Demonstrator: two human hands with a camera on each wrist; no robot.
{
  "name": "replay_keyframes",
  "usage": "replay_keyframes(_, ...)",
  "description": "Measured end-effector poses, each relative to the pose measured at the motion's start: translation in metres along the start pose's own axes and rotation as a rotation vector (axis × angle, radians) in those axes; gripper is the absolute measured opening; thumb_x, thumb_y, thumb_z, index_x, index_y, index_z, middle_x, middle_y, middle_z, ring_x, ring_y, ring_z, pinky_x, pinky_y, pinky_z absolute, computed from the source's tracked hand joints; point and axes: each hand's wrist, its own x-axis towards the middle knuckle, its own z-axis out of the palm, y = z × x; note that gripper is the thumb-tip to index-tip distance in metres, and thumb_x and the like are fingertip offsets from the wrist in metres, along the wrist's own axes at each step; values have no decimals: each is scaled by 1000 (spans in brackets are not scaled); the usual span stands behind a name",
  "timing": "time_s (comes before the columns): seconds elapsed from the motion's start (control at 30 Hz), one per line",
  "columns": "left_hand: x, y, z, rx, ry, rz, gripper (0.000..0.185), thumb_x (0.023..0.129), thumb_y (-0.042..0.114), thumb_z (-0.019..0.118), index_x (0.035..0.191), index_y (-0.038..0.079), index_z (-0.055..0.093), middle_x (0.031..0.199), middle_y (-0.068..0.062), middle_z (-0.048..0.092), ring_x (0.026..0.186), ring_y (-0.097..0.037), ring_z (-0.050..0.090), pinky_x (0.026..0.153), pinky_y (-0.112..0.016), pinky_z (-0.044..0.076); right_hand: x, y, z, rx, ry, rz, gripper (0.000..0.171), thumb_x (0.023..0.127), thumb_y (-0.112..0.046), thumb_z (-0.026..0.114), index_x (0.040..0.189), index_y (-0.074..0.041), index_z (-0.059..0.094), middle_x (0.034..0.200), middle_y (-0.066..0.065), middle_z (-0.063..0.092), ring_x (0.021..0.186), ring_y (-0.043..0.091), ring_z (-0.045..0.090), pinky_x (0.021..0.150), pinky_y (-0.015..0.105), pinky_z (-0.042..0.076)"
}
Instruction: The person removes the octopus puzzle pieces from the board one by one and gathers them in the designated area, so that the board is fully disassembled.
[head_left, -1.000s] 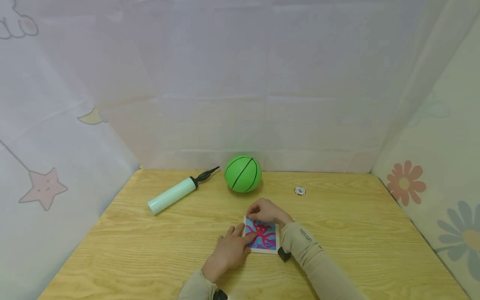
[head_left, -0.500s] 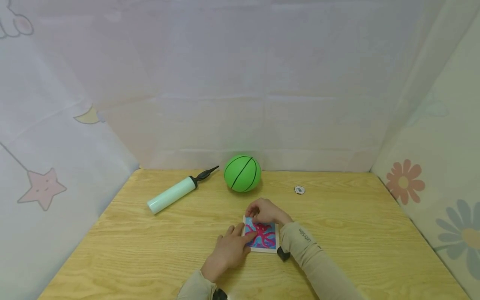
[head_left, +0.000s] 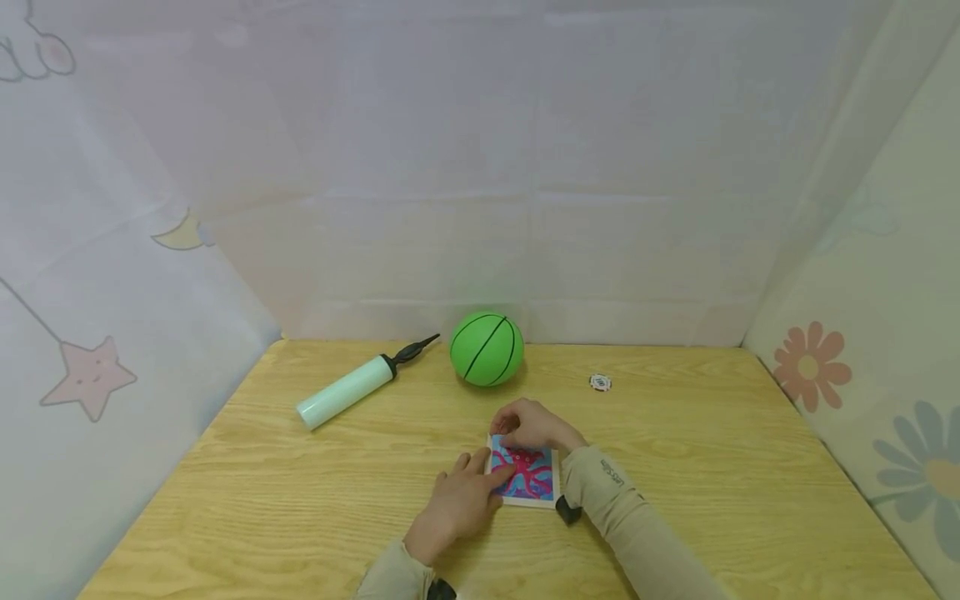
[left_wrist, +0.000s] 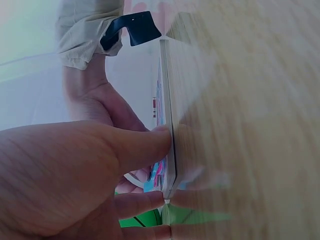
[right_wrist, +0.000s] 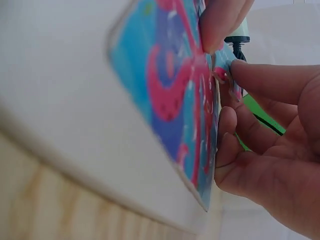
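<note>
A square board with a white rim (head_left: 528,503) and a pink octopus picture (head_left: 534,487) on blue lies flat on the table. My left hand (head_left: 457,502) reaches in from the left, its index finger straight and pressing on the picture. The left thumb (left_wrist: 150,148) lies at the board's edge in the left wrist view. My right hand (head_left: 531,423) bends over the board's far left corner. Between its thumb and fingers it pinches a small blue and pink picture piece (right_wrist: 225,59), which stands tilted up from the surface. The head view hides this piece behind the hand.
A green ball (head_left: 487,350) with black lines sits behind the board. To its left lies a mint hand pump (head_left: 347,390) with a black nozzle. A round white chip (head_left: 600,382) lies to the right. Patterned cloth walls (head_left: 480,208) surround the wooden table (head_left: 712,467).
The fingers of my right hand have shifted slightly at the board's far left corner. My left hand and the board keep their places.
</note>
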Motion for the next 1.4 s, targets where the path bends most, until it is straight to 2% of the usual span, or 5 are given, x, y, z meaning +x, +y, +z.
replay_keyframes(0.37, 1, -1, 3, 22, 16, 7, 41, 93, 27, 61, 134, 30, 57, 141, -10, 41, 123, -36, 41, 86, -65, 42, -3, -7, -3, 58, 15, -27, 14, 84, -1, 65, 96, -9, 69, 85, 2, 66, 77, 13, 59, 68, 31, 49)
replay_keyframes(0.6, 1, 0, 3, 9, 16, -3, 42, 93, 26, 62, 134, 31, 56, 141, -11, 42, 124, -37, 41, 86, -65, 41, -14, -3, -16, 319, 36, 0, 22, 88, 0, 60, 108, 7, 62, 92, 11, 61, 71, 20, 61, 68, 41, 56)
replay_keyframes(0.73, 1, -1, 3, -14, 3, -10, 42, 93, 26, 61, 134, 31, 56, 143, -13, 41, 127, -40, 39, 89, -67, 39, -24, 1, -25, 385, 42, -9, 26, 89, -1, 59, 112, 11, 57, 92, 12, 58, 72, 19, 61, 74, 45, 56)
replay_keyframes(1.07, 2, 2, -1, -58, -48, -38, 43, 95, 27, 59, 137, 30, 54, 147, -14, 37, 132, -42, 35, 93, -69, 35, -53, 25, -46, 381, 113, 24, 24, 89, -2, 61, 109, 10, 57, 90, 12, 57, 75, 18, 61, 72, 38, 57)
replay_keyframes(1.4, 0, 3, -1, -43, -25, -18, 44, 95, 26, 59, 138, 29, 54, 145, -15, 38, 130, -41, 37, 92, -68, 37, -80, 53, -61, 330, 161, 75, 24, 88, -1, 64, 108, 11, 58, 89, 14, 58, 76, 17, 60, 69, 31, 56)
